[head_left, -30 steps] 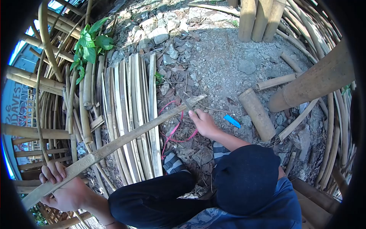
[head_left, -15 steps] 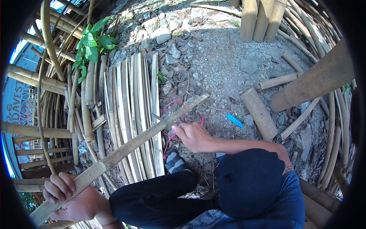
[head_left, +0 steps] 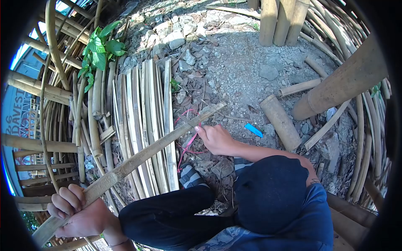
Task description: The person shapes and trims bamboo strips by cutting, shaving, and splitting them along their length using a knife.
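A long bamboo strip (head_left: 140,159) slants from the lower left up to the middle of the view. My left hand (head_left: 81,211) is closed around its lower part, fingers over the top. Close to the strip's far end, my right hand (head_left: 215,139) is closed on a knife (head_left: 187,121); its thin blade lies across the strip, and its handle is hidden in my fist. Pink twine (head_left: 186,150) trails on the ground beneath the strip. Left of that, a row of split bamboo strips (head_left: 144,96) lies side by side, partly under the held strip.
A blue object (head_left: 253,130) and a short bamboo piece (head_left: 280,122) lie on the gravel to the right. A thick bamboo post (head_left: 341,83) leans in there. Bamboo railings (head_left: 46,144) stand at left, near a leafy plant (head_left: 99,50). A dark cap (head_left: 272,194) blocks the lower middle.
My right hand and the knife have moved up the strip a little, toward its far end. The left hand keeps its grip. The whole view has shifted slightly.
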Demonstrator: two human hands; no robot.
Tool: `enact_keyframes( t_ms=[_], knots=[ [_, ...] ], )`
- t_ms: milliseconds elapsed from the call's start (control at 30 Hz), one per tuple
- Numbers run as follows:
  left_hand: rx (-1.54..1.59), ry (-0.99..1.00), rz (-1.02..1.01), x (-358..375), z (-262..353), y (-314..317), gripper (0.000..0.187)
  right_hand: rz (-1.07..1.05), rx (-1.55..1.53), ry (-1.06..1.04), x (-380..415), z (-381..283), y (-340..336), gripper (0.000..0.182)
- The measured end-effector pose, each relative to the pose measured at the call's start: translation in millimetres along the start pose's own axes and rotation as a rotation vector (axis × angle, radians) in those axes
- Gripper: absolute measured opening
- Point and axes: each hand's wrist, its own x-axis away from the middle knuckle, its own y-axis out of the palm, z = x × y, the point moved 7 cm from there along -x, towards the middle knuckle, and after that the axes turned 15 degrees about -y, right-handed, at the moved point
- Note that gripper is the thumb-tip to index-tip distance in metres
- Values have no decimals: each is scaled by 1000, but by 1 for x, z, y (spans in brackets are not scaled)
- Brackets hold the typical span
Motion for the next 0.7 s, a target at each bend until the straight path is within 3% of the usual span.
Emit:
enact_keyframes(
  t_ms=[167, 267, 367, 433, 700],
  knots=[
    [-10, 49, 18, 0, 2, -3, 32, -104, 124, 288, 9, 63, -14, 66],
    [-6, 40, -4, -2, 0, -5, 32, -112, 33, 301, 10, 64, -9, 63],
    [-13, 33, 8, -1, -1, -2, 32, 48, -58, -57, 6, -6, -1, 56],
    [-23, 37, 18, 0, 2, -2, 32, -68, -93, -199, 4, -46, -6, 53],
    [-22, 35, -50, 6, 4, 5, 30, -54, -122, -92, 5, -14, 4, 54]
  ],
)
